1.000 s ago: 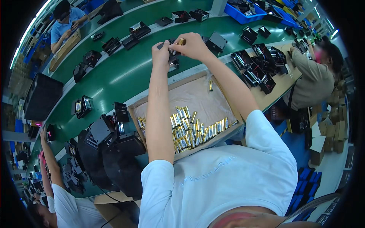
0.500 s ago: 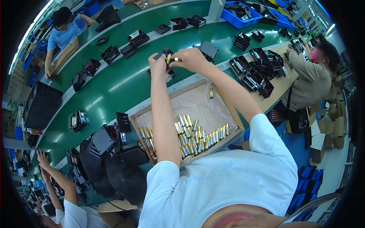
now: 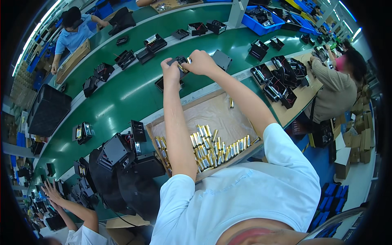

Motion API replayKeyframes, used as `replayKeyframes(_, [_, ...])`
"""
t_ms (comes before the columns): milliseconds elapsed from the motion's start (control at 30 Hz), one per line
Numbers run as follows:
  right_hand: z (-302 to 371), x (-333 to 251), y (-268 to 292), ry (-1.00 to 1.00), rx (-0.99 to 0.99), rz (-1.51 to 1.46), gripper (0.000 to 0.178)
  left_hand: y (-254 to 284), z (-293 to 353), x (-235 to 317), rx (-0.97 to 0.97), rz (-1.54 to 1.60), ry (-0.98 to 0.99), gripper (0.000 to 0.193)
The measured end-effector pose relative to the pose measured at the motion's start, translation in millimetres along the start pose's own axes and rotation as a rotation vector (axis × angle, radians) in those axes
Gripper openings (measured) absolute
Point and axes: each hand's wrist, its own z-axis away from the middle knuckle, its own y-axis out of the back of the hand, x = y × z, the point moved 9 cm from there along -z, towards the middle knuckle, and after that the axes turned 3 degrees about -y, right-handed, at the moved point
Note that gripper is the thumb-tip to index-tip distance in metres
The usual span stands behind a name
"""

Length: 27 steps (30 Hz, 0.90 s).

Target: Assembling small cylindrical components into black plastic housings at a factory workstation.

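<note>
My left hand (image 3: 171, 72) is closed on a small black battery holder (image 3: 178, 61) above the far edge of the cardboard tray. At the holder's right side my right hand (image 3: 202, 63) pinches a gold-ended battery (image 3: 189, 60), its fingers partly covering it. Whether that battery is seated in the holder I cannot tell. Below my forearms lies the shallow cardboard tray (image 3: 241, 107), with many loose gold-and-silver batteries (image 3: 212, 150) gathered at its near side. One battery (image 3: 231, 103) lies apart near the far right corner. Behind my left wrist, a black case (image 3: 159, 84) is partly hidden.
Black cases line the green conveyor (image 3: 122, 96). More open cases with wires (image 3: 281, 77) are piled on a board at the right, beside a seated co-worker (image 3: 337, 85). Grey-black housings (image 3: 115, 150) sit at my left. A blue bin (image 3: 262, 25) stands at the back.
The whole view has shifted slightly. My hands have turned the holder, showing more of its black body, and the battery's pale end no longer sticks out from my right fingers.
</note>
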Motion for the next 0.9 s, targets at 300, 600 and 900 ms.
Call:
replayKeyframes(300, [-15.8, -27.0, 5.7, 0.085, -0.208, -0.036, 0.036, 9.2, 10.5, 12.7, -0.026, 0.038, -0.019, 0.056])
replayKeyframes(600, [-30.0, -33.9, -3.2, 0.014, -0.545, -0.048, 0.034, 11.9, 12.7, 17.7, -0.129, 0.153, -0.092, 0.069])
replayKeyframes(900, [-37.8, -52.6, -19.8, 0.135, -0.496, 0.099, 0.038, 16.1, 11.1, 18.3, -0.18, 0.153, -0.139, 0.077])
